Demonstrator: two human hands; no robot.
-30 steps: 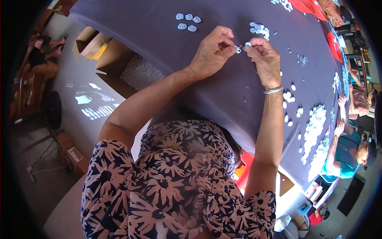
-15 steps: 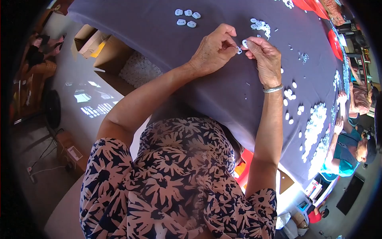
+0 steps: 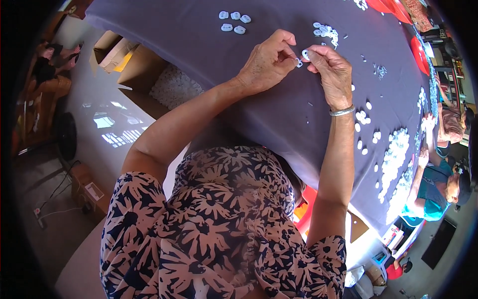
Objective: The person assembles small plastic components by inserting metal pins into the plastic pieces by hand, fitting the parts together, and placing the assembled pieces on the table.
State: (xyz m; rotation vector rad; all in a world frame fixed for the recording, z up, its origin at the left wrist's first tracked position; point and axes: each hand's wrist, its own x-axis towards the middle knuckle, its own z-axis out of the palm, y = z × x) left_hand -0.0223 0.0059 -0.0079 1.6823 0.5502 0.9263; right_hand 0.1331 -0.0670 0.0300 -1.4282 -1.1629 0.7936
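Observation:
Above the dark tablecloth (image 3: 279, 114), my left hand (image 3: 269, 62) pinches a small white plastic piece (image 3: 298, 63) between thumb and fingertips. Close beside it, my right hand (image 3: 331, 70) holds a white oval plastic part (image 3: 305, 55) by thumb and forefinger. The two pieces are nearly together, and I cannot tell whether they touch. Farther off to the left lie several white oval pieces (image 3: 235, 22) in two short rows. Just beyond my right hand is a small heap of white parts (image 3: 326, 32).
Tiny clear bits (image 3: 381, 72) and loose white ovals (image 3: 362, 117) lie to the right, near a large white pile (image 3: 394, 157). An open cardboard box (image 3: 134, 70) of white pieces stands at the left table edge. Red basins (image 3: 419, 56) and a person in teal (image 3: 434, 192) are at right.
My right hand has tilted its white oval part slightly and shifted it a little to the left. My left hand stays almost still.

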